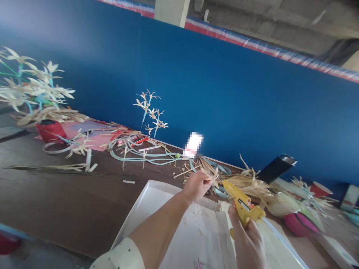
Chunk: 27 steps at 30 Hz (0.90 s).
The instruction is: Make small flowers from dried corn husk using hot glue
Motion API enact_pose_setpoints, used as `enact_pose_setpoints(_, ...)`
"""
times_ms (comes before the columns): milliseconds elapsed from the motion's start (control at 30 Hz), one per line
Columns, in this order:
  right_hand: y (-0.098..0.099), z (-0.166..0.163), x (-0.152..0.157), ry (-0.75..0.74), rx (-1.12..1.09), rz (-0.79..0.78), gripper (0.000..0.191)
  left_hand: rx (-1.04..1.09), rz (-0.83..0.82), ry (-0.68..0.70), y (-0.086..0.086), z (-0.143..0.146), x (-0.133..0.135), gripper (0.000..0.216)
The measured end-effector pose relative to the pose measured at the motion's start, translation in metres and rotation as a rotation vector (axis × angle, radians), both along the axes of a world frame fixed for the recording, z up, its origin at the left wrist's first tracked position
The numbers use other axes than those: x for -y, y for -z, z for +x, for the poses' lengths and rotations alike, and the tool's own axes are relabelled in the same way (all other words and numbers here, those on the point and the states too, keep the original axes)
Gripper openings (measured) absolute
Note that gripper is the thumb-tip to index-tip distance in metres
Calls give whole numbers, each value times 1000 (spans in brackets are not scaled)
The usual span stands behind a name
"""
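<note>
A yellow hot glue gun (241, 200) is gripped in my right hand (248, 239), its nozzle pointing up and left. Close to the nozzle tip, my left hand (198, 185) pinches a pale dried-husk flower (213, 177) with narrow petals. Whether nozzle and flower touch, I cannot tell. Both hands are over a shallow white box lid (151, 203) with small scraps in it. A pale blue-white cord or glue stick (283, 243) runs back from the rear of the gun.
Dried husks (252, 185) and a black tumbler (277, 168) lie beyond my right hand. Coiled pale tubing (140, 158) lies by the blue partition (238, 93). Finished-looking husk flowers (36, 82) stand at left, near a red container (50, 130). A pink round item (301, 224) sits right.
</note>
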State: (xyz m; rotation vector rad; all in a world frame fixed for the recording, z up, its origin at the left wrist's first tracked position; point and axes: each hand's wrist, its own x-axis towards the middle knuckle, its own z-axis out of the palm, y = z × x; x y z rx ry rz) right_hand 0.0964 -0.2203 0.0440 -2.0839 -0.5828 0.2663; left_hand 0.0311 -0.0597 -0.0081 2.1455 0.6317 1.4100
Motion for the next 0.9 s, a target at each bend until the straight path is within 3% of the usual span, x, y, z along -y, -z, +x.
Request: enact_pose_setpoints(900, 5, -1, -4, -23, 38, 10, 46, 30, -61, 88, 1, -1, 1, 20)
